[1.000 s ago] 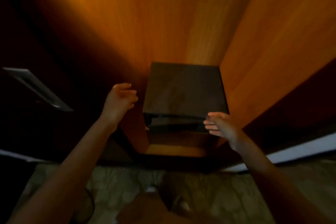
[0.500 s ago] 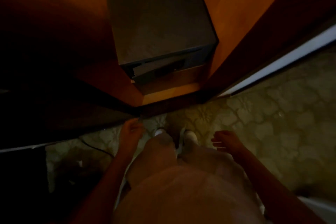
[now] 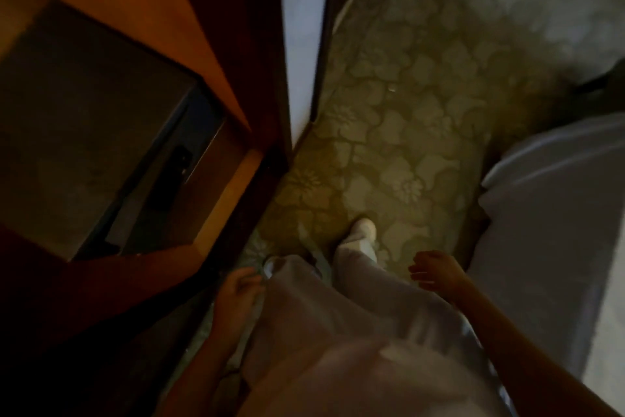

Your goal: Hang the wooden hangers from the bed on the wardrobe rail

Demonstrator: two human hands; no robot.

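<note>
No wooden hanger and no rail show in the head view. The open wardrobe (image 3: 189,27), with orange wood walls, fills the upper left. The bed (image 3: 554,213), covered in a pale sheet, lies at the right edge. My left hand (image 3: 238,293) hangs low beside my left leg, fingers loosely apart, holding nothing. My right hand (image 3: 434,269) hangs by my right leg near the bed's corner, fingers spread and empty.
A dark box-shaped safe (image 3: 84,125) sits on the wardrobe floor. A dark door edge and pale strip (image 3: 299,44) stand right of the wardrobe. Flower-patterned carpet (image 3: 406,95) runs between wardrobe and bed. My feet in white shoes (image 3: 362,230) stand on it.
Both hands dropped from in front of the safe to my sides. The view swung down and to the right, away from the wardrobe, bringing the carpet and bed into sight.
</note>
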